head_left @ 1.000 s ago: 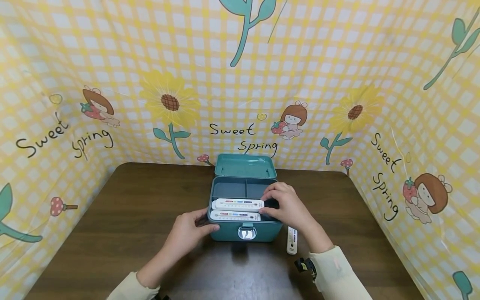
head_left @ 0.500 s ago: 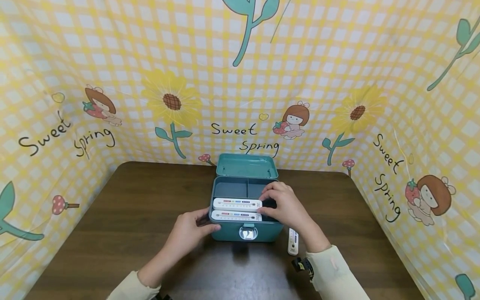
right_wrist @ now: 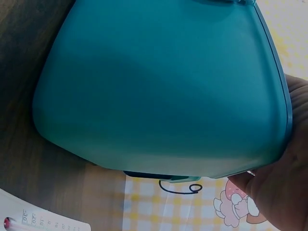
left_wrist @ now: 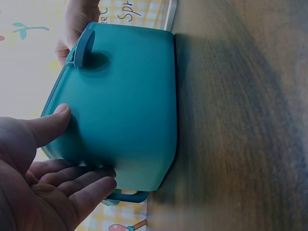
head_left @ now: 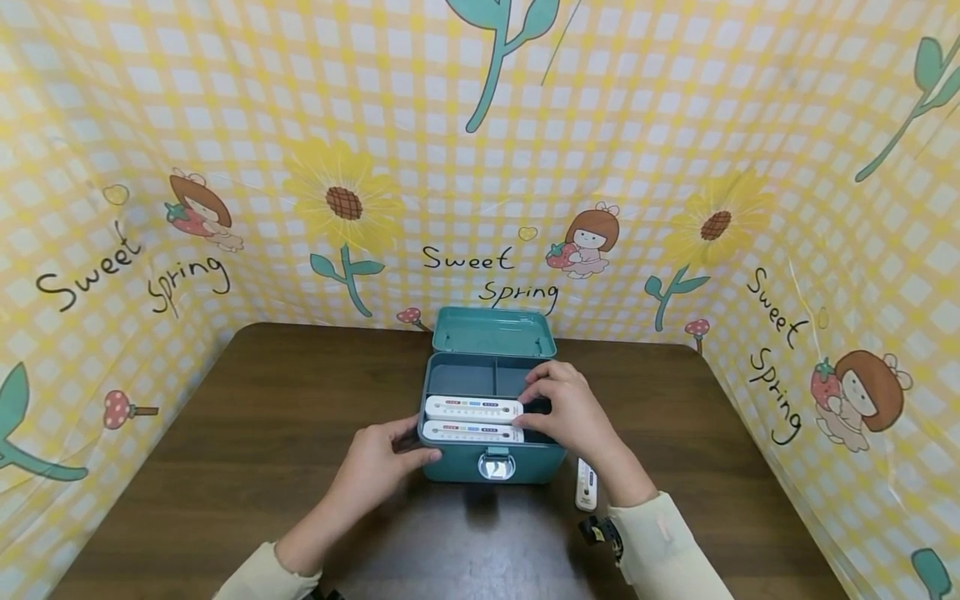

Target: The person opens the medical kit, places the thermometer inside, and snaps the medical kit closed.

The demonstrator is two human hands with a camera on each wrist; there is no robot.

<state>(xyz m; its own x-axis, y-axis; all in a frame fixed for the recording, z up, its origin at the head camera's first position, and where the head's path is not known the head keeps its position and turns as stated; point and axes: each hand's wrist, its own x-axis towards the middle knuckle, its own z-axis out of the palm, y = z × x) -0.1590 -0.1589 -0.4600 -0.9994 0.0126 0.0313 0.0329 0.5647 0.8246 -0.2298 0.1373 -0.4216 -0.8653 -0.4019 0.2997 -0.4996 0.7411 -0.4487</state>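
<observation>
A teal box (head_left: 457,468) stands open mid-table, its lid (head_left: 492,332) tipped back. Two white thermometers lie side by side across its front half, the upper thermometer (head_left: 471,408) behind the lower thermometer (head_left: 469,432). My right hand (head_left: 534,398) reaches into the box from the right, and its curled fingers pinch the upper thermometer's right end. At the box's front left corner rests my left hand (head_left: 408,450), thumb on the front face, fingers fairly straight along the side. In the left wrist view the left hand (left_wrist: 72,144) touches the box (left_wrist: 125,106). The right wrist view shows the box (right_wrist: 163,86) and the right hand (right_wrist: 276,192) behind its rim.
A third thermometer (head_left: 586,483) lies on the brown table (head_left: 247,417) just right of the box; this thermometer (right_wrist: 38,219) also shows in the right wrist view. Yellow checked cloth walls (head_left: 150,208) enclose the table on three sides. The box's rear compartments (head_left: 461,379) hold nothing visible.
The right hand has shifted slightly with the upper thermometer's end, which sits a touch further left. The left hand and the box stay put.
</observation>
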